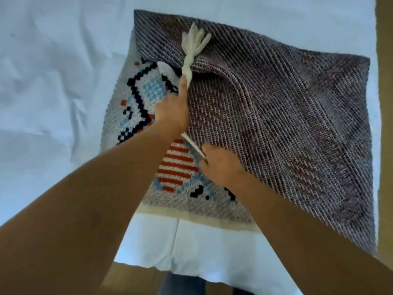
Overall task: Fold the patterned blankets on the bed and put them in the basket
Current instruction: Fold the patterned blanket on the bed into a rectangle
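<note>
Nearest you, the white sheet (202, 248) hung over the bed edge, and the blanket (287, 124) lay on it with its cream hem just above that edge. Your right hand (221, 165) pinched the folded-over edge near the striped patch, thumb on top of the grey reverse side. Further out, your left hand (172, 109) was closed on the same edge beside the tassel (193, 47), forefinger stretched along its cord.

The flap lay skewed and rumpled, so pressing it flat as it stood would likely set a crooked fold. The tassel could get trapped inside the layers. The right part sat close to the bed's side and might slide off.

Your arms covered part of the pattern. The fingers under the flap were hidden. No basket was in view.
</note>
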